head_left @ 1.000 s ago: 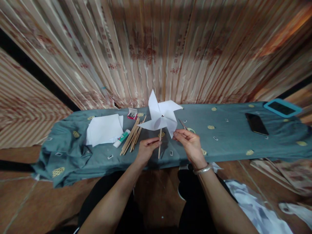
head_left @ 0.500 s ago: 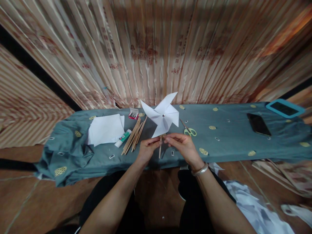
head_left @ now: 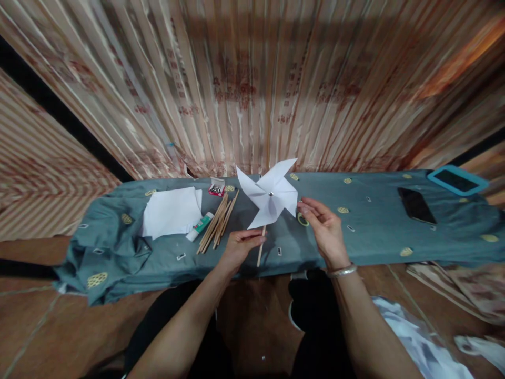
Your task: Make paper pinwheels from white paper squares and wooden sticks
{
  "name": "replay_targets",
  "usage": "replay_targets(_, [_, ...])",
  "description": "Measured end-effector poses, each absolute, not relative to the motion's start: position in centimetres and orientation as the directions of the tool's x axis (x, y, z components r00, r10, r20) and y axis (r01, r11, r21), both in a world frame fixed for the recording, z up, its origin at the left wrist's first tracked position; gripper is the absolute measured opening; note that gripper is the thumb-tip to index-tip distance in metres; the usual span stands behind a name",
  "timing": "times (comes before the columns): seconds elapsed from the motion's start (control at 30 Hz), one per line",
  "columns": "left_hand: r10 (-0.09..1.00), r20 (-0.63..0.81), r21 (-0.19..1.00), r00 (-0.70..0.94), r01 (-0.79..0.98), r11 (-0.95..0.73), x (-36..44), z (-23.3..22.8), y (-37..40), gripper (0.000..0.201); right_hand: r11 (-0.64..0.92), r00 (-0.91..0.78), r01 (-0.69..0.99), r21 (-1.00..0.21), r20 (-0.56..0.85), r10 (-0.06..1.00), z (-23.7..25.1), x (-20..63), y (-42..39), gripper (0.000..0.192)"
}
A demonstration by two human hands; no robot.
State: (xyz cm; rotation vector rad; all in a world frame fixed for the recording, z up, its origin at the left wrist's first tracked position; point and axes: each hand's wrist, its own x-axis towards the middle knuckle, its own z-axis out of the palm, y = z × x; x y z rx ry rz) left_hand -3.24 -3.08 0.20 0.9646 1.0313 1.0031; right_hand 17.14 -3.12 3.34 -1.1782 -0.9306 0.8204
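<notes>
A white paper pinwheel [head_left: 278, 184] with a shiny metal pin head at its centre stands over the middle of the cloth. Its thin wooden stick [head_left: 259, 257] is pinched between the thumb and fingers of my left hand [head_left: 240, 247], just below the blades. My right hand [head_left: 325, 229] is beside the right-hand blade, its fingers bent and slightly apart at the blade's edge. Whether the fingertips touch the paper is hard to tell. Behind that hand, yellow-green scissors [head_left: 303, 219] are mostly hidden.
Left of the pinwheel lie several wooden sticks [head_left: 215, 226], a glue stick [head_left: 200, 226], white paper sheets [head_left: 171, 211] and a small open box of metal pins [head_left: 216, 187]. To the right are a black phone [head_left: 416, 205] and a blue-framed tablet [head_left: 457, 180] on the green cloth [head_left: 366, 237].
My right hand has left the stick and moved right to the blade's edge. The pinwheel has shifted slightly right and down, still in my left hand.
</notes>
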Motion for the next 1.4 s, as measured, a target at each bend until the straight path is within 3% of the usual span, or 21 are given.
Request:
replay_targets(0.7, [0.972, -0.185, 0.947, 0.145, -0.239, 0.215, -3.2, -0.1, -2.8, 0.032, 0.03, 0.151, -0.262, -0.965, -0.01, 0.988, 3.6, 12.9, -4.4, 0.032])
replay_targets(1.4, [0.97, -0.154, 0.948, 0.187, -0.248, 0.198, -2.9, 0.0, -2.9, 0.035, -0.004, 0.13, -0.227, -0.974, -0.034, 0.991, 4.1, 12.1, -4.6, 0.029])
